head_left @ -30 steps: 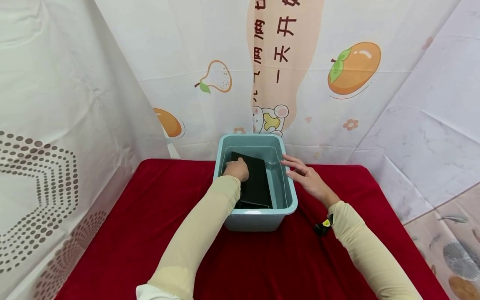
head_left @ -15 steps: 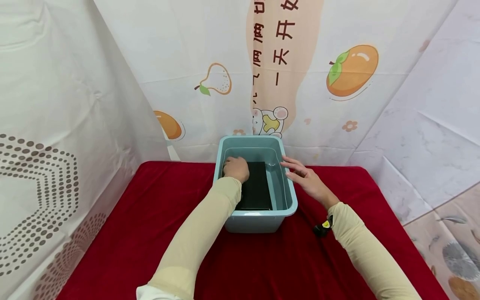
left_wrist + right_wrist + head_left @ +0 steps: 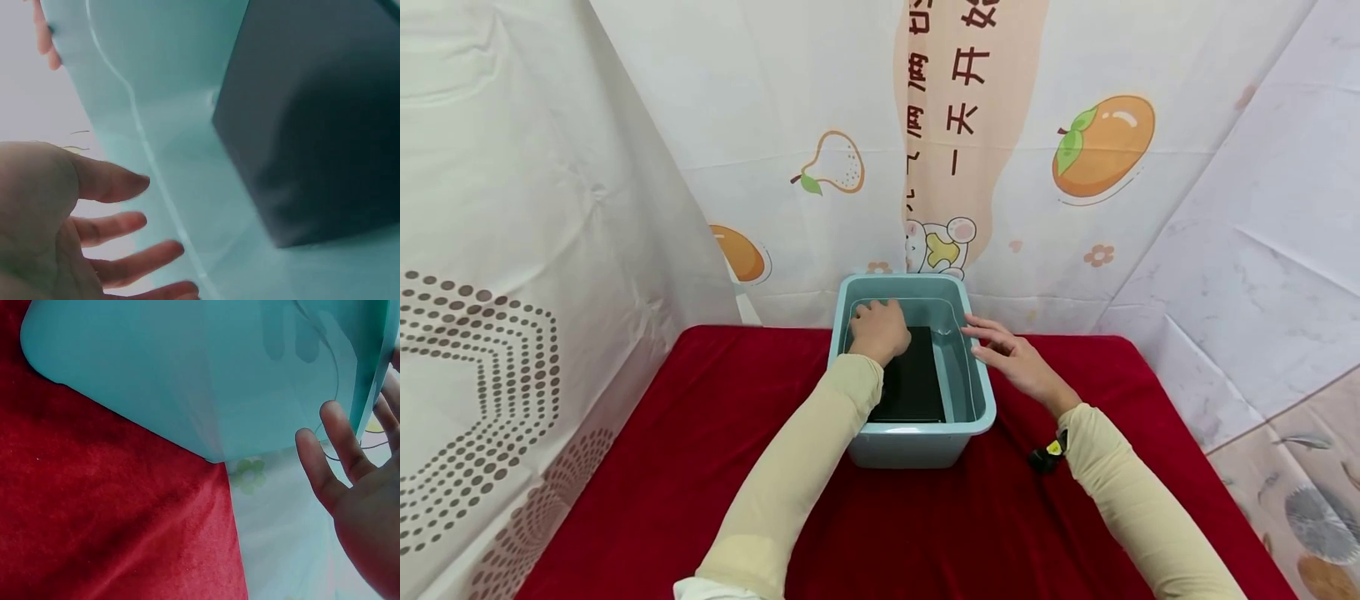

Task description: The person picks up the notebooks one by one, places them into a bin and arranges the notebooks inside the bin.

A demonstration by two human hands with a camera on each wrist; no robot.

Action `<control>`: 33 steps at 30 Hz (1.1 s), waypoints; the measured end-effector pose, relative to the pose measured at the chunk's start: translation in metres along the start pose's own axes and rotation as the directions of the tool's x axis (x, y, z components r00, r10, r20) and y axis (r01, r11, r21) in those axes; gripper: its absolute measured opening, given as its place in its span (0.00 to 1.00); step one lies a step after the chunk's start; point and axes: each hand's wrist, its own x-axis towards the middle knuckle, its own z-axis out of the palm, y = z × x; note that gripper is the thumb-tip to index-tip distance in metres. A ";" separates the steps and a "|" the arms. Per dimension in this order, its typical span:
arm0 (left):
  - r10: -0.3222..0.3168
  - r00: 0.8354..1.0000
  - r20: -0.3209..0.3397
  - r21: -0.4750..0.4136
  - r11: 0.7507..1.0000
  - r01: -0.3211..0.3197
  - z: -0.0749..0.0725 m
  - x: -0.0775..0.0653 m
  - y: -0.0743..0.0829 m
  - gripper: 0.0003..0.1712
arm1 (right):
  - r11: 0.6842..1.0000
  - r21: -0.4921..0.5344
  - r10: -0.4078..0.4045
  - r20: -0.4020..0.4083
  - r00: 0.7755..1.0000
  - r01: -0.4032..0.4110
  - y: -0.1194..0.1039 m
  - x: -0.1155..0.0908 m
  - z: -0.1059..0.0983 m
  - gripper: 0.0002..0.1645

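A light-blue plastic bin [image 3: 917,450] stands on the red cloth. Inside it lies a black, flat rectangular object [image 3: 917,387]; the forearm covers part of its left side. My left hand [image 3: 880,332] is inside the bin over the object's far left part. In the left wrist view the thumb and fingers of the left hand [image 3: 69,231] are spread and hold nothing, beside the bin's wall and apart from the black object [image 3: 306,144]. My right hand [image 3: 1018,364] is at the bin's right rim, its fingers extended; the right wrist view shows the right hand [image 3: 369,500] touching the bin.
The red cloth [image 3: 745,400] covers the table. Close behind the bin hangs a white curtain [image 3: 760,100] with fruit prints, and another curtain [image 3: 490,167] hangs along the left. A small black device [image 3: 1047,456] is strapped to the right wrist.
The black object was tilted in the bin and now lies flatter. My left hand has let go of it and lifted slightly. The right hand has stayed at the rim.
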 end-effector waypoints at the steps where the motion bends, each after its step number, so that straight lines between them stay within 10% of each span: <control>1: 0.012 1.000 -0.007 -0.004 1.000 -0.012 -0.002 0.000 0.001 0.30 | 1.000 -0.013 0.001 0.003 1.000 -0.001 0.000 0.000 -0.001 0.29; 18: 0.101 0.985 -0.141 -0.092 0.989 -0.114 -0.056 -0.010 -0.002 0.29 | 0.921 -0.377 -0.110 -0.008 0.994 0.098 -0.020 0.004 -0.006 0.23; 33: 0.033 0.981 -0.193 -0.175 0.982 -0.068 -0.073 -0.020 -0.044 0.30 | 0.646 -0.740 -0.219 0.056 0.974 0.188 -0.043 0.013 -0.011 0.26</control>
